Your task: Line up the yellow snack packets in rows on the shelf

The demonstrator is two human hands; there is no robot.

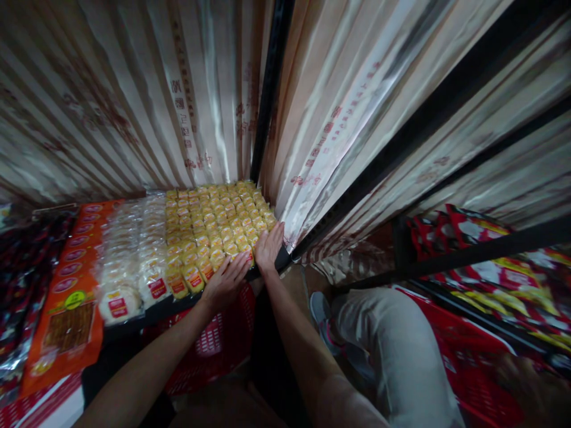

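Several rows of small yellow wrapped snack packets (214, 220) with red labels stand close together at the right end of a dark shelf. My left hand (228, 276) lies against the front ends of the yellow rows, its fingers stretched out. At the right side of the rows, near the shelf corner, my right hand (269, 246) rests with its fingers straight and flat. Neither hand grips anything that I can see. Left of the yellow packets are rows of clear packs of pale round pieces (119, 306) with red labels.
Orange snack bags (75, 285) and dark packets (27, 267) lie farther left. A red basket (218, 339) sits below my arms. A person in light trousers (388, 345) is close on the right, beside shelved red and yellow bags (504, 273). Printed curtains (214, 89) hang behind a black post (267, 89).
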